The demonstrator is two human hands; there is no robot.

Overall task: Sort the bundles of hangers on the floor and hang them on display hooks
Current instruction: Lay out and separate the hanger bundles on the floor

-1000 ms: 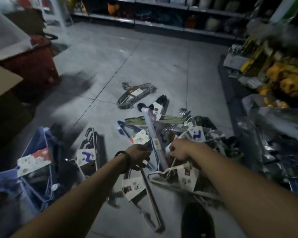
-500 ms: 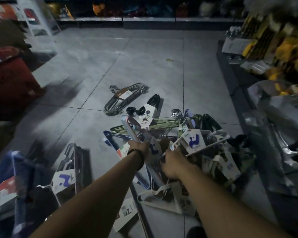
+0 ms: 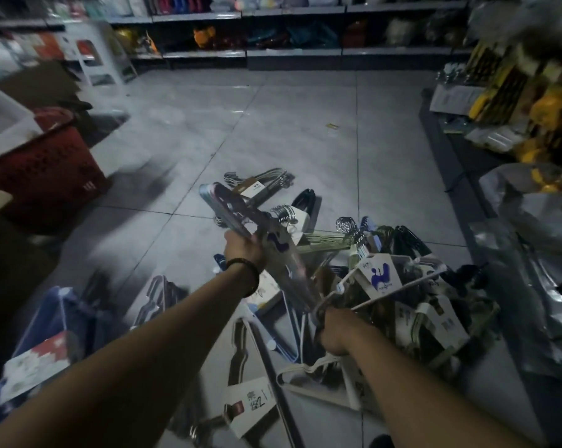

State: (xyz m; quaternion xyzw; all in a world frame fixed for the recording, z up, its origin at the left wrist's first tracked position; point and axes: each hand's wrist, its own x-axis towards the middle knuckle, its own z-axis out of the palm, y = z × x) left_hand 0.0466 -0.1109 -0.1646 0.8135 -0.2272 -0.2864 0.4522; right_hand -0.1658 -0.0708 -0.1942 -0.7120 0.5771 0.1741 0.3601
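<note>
plainly, the nearest risk sits at the right hand (image 3: 334,334), low and fisted on the thin white wire hangers (image 3: 386,294) of the tangled heap on the grey tiled floor (image 3: 273,124): hooks may snag and drag neighbours. farther out, the left hand (image 3: 244,250), arm extended, fingers clamped on a blurred, seemingly pastel plastic hanger bundle (image 3: 257,234) raised clear of the floor; it could slip or catch.

No text can be read with certainty. The white card (image 3: 380,277) on a hanger bundle bears a blue figure-like logo with small blue lettering beneath, too small to read. The card (image 3: 250,408) near the bottom carries dark brush-style characters, too blurred to make out.
</note>
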